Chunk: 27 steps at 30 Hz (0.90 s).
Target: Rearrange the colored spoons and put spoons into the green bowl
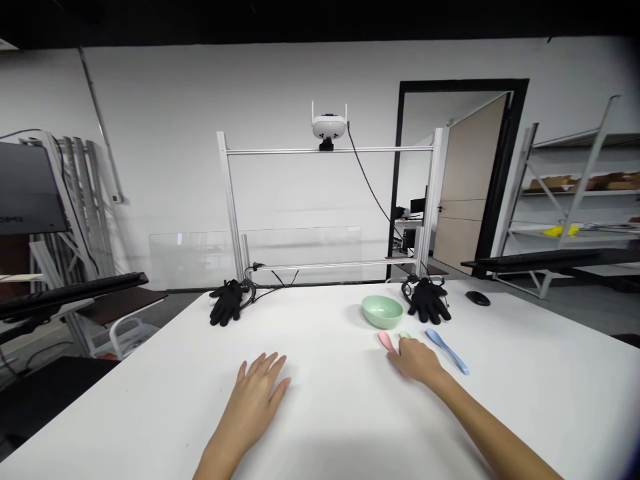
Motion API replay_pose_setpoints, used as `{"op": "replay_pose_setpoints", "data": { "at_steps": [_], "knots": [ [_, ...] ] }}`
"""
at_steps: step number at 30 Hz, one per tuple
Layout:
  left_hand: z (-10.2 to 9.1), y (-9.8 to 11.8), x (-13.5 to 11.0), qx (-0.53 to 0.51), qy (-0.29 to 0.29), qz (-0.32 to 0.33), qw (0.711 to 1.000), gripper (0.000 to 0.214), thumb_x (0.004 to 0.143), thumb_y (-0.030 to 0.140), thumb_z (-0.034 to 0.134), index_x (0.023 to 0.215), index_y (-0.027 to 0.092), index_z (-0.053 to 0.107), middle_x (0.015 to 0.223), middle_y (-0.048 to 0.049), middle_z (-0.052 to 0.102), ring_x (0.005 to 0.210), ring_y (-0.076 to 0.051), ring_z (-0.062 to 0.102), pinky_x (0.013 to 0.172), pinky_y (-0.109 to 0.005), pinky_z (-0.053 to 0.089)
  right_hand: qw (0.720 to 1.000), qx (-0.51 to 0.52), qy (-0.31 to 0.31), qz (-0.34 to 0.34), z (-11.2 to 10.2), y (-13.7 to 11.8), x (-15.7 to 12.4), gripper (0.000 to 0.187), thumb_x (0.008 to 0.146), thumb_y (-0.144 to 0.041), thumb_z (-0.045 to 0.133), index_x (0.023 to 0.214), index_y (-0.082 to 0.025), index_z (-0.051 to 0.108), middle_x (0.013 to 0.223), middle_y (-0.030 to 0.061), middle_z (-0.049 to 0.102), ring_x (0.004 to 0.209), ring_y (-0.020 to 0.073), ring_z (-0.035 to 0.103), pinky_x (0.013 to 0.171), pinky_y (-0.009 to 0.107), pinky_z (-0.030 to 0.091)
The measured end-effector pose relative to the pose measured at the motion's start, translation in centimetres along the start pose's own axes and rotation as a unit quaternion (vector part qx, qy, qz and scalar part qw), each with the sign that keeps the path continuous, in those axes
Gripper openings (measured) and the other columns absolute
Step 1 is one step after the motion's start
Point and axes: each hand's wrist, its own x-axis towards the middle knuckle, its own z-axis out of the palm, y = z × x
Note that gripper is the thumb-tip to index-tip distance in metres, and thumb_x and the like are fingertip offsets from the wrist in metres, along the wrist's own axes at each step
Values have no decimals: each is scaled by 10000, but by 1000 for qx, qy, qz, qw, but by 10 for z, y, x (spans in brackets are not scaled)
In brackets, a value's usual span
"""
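Observation:
My left hand (254,401) is spread palm down over the white table (320,417), fingers apart and nothing in them. The curled fingers of my right hand (416,360) close over a light green spoon (405,335); only its bowl end shows beyond them, the handle being hidden. My right thumb crosses a pink spoon (385,340), which lies just left of the green one. To the right of that hand, a blue spoon (449,351) lies slanted on the table. A pale green bowl (382,311) stands upright just beyond the spoons.
Black gloves with cables lie at the back, one on the left (227,303) and one on the right (429,301). A black mouse (478,298) sits near the right edge. Behind the table rises a metal frame (330,151) carrying a white camera device (329,127).

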Motion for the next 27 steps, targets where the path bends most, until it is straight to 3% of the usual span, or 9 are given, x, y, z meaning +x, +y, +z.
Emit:
{"op": "replay_pose_setpoints", "data": {
  "at_steps": [16, 27],
  "knots": [
    [2, 0, 1, 1, 3, 0, 1000, 529, 1046, 485, 363, 1490, 260, 543, 1551, -81, 541, 1480, -333, 419, 1207, -611, 293, 1000, 3, 8, 4, 14, 5, 7, 269, 891, -299, 464, 956, -137, 669, 1058, 176, 671, 940, 287, 682, 736, 353, 454],
    [0, -1, 0, 0, -4, -5, 1000, 538, 1045, 486, 357, 1495, 251, 535, 1558, -83, 532, 1484, -331, 413, 1208, -614, 287, 999, -13, 34, -37, -2, 5, -7, 277, 933, -300, 414, 886, -162, 650, 1011, 167, 690, 898, 284, 672, 664, 331, 393]
  ]
}}
